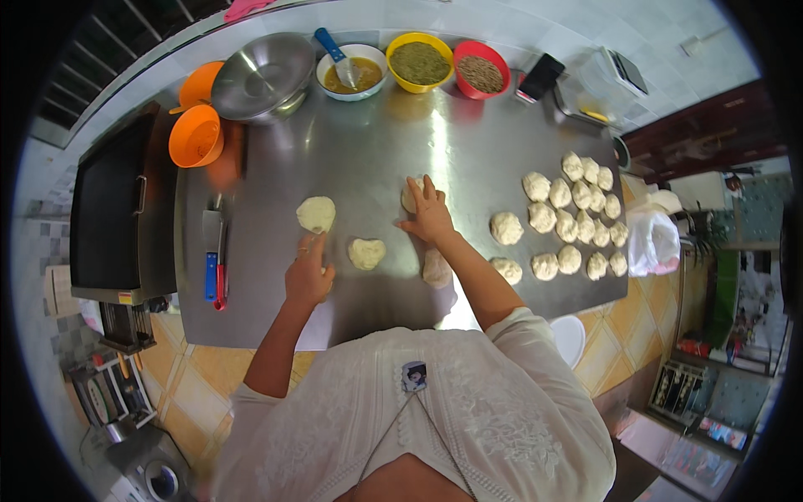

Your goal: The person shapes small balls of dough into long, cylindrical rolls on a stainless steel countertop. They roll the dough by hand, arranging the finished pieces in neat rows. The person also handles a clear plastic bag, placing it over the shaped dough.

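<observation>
My left hand (309, 274) touches the near edge of a flattened dough round (316, 214) with its fingertips, its thumb held apart. To the right, the fingers of my right hand (431, 216) are spread and press down on another dough piece (409, 197), which they partly cover. A third, slightly flattened dough piece (366, 253) lies between my hands. Beside my right forearm rests a fourth lump of dough (436, 269), partly hidden by the arm. Several rounded dough balls (565, 226) sit grouped on the right side of the metal table (276, 284).
Along the back stand orange bowls (197, 138), a steel basin (263, 75), a white bowl of yellowish liquid with a brush (352, 74), a yellow bowl (420, 63), a red bowl (481, 70) and a phone (541, 78). A blue-handled scraper (211, 255) lies left, near an oven (121, 209).
</observation>
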The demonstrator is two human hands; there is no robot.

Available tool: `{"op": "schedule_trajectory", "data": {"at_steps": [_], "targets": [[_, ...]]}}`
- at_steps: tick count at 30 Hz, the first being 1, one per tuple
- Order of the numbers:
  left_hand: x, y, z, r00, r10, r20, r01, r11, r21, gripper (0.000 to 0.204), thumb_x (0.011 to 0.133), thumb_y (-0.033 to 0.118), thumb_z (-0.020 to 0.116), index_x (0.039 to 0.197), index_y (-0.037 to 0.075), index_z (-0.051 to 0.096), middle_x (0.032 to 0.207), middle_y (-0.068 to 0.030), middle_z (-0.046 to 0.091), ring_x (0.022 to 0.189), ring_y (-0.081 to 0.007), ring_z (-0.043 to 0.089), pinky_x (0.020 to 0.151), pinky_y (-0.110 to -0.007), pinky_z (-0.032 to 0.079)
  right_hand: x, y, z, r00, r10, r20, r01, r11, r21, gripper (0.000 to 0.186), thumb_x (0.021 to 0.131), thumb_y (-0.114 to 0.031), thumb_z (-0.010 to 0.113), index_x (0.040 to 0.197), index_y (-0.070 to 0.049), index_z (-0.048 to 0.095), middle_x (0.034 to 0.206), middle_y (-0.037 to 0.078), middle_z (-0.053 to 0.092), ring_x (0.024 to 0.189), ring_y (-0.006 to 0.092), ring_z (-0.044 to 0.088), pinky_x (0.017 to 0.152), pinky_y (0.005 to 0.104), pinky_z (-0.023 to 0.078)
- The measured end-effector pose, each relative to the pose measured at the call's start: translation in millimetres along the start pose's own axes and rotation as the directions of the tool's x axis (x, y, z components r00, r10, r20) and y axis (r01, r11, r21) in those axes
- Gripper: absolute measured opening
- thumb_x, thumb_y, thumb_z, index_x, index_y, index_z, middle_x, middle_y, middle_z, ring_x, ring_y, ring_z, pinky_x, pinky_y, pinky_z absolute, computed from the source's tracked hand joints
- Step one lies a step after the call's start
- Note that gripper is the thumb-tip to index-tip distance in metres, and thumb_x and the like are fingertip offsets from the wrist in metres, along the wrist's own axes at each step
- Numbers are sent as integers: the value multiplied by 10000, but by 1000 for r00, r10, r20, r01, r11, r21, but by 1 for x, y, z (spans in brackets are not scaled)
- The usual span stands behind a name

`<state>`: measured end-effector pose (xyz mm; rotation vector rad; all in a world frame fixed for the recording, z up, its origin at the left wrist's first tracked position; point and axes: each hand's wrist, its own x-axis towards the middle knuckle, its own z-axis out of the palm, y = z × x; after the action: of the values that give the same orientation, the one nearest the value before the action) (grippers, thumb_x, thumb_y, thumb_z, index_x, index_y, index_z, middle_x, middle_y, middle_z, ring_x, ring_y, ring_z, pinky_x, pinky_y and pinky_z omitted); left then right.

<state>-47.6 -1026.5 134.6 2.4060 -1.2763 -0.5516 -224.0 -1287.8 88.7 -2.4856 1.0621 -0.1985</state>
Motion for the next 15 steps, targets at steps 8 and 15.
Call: {"op": "schedule_trajectory", "data": {"at_steps": [8,15], "targets": [[-10,-46,-8,956,-287,-57,291,917,273,706,841,327,717,1446,96,435,1508,-221,383,1363,-408,416,1077,-511,400,58,-82,-11,943,-291,163,275,955,110,454,765,-143,739,1198,-172,604,1210,120,579,1150,388,563,926,423,521],[76,-46,-11,978,69,-197,-100,983,-156,888,729,309,823,1480,93,401,1506,-207,396,1354,-403,419,1092,-486,390,151,-176,-16,810,-584,-54,586,803,110,592,830,-82,683,1390,-81,490,1329,150,595,1196,385,549,1014,428,470]]}}
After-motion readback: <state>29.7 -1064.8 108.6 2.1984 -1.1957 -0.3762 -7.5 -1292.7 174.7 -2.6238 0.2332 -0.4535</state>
